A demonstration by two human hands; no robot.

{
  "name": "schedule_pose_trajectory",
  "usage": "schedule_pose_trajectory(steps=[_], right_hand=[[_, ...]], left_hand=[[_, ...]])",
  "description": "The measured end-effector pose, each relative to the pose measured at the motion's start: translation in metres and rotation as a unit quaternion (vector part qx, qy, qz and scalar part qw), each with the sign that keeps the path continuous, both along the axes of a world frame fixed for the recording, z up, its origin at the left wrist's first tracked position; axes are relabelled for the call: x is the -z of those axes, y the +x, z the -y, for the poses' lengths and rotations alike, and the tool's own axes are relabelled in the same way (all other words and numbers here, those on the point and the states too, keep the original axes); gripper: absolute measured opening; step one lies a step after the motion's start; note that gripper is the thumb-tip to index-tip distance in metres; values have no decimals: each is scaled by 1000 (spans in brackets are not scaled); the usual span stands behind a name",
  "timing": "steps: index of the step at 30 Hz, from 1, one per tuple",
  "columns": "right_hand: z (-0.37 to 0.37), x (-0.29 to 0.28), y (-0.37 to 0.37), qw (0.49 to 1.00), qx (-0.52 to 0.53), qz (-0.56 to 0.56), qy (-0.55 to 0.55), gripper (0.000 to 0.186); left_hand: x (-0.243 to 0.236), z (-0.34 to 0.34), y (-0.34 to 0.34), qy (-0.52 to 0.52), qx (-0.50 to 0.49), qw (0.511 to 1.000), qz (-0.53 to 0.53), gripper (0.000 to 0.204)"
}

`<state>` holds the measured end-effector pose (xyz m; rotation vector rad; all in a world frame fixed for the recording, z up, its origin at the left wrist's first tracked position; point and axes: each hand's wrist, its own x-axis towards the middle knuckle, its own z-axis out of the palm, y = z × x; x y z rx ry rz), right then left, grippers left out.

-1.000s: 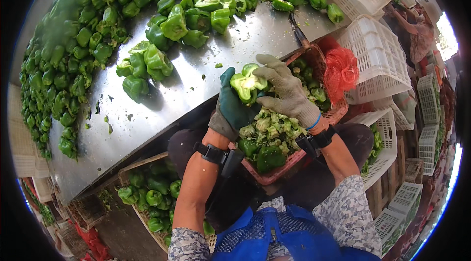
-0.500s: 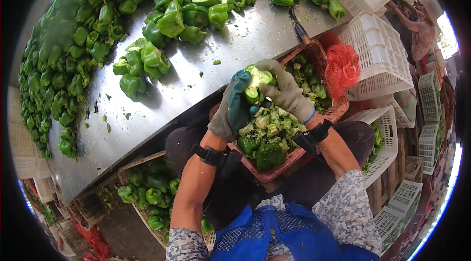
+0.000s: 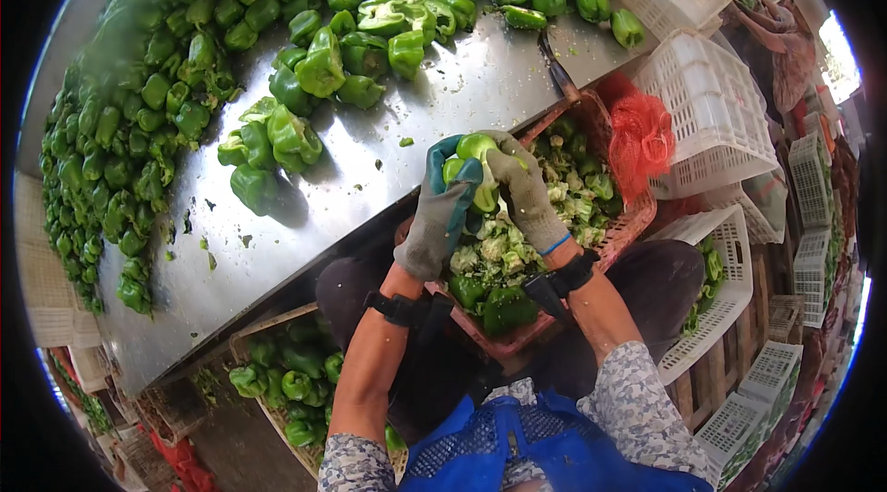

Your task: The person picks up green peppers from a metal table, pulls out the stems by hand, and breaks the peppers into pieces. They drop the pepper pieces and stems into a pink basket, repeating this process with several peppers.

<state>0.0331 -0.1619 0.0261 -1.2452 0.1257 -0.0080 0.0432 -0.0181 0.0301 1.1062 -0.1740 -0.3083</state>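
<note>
1. Gripping cut green pepper (image 3: pixel 476 146) between left hand (image 3: pixel 442 210) and right hand (image 3: pixel 524 192), both gloved, with curled fingers
2. Held over pale pepper scraps (image 3: pixel 502 250) in red crate (image 3: pixel 639 219)
3. Working beside metal table (image 3: pixel 346 187) heaped with more peppers (image 3: pixel 106 127)

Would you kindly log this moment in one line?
left hand: holding green pepper; right hand: holding same pepper; below: pink crate, pepper scraps

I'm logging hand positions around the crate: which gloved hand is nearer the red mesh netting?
Right. The right hand is left of the red mesh netting, apart from it; the left hand is farther left.
</note>
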Motion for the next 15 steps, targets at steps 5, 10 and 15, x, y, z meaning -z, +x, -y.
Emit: schedule_pose_trajectory(steps=[5, 10, 15], right_hand=[[14, -17, 3, 973, -51, 63, -217, 56], [28, -14, 14, 979, -131, -69, -141, 49], [9, 7, 10, 982, -49, -21, -183, 43]], left_hand=[[8, -13, 9, 18, 40, 999, -28, 46], [-5, -6, -6, 184, 76, 976, -83, 46], [14, -1, -9, 277, -35, 952, 125, 49]])
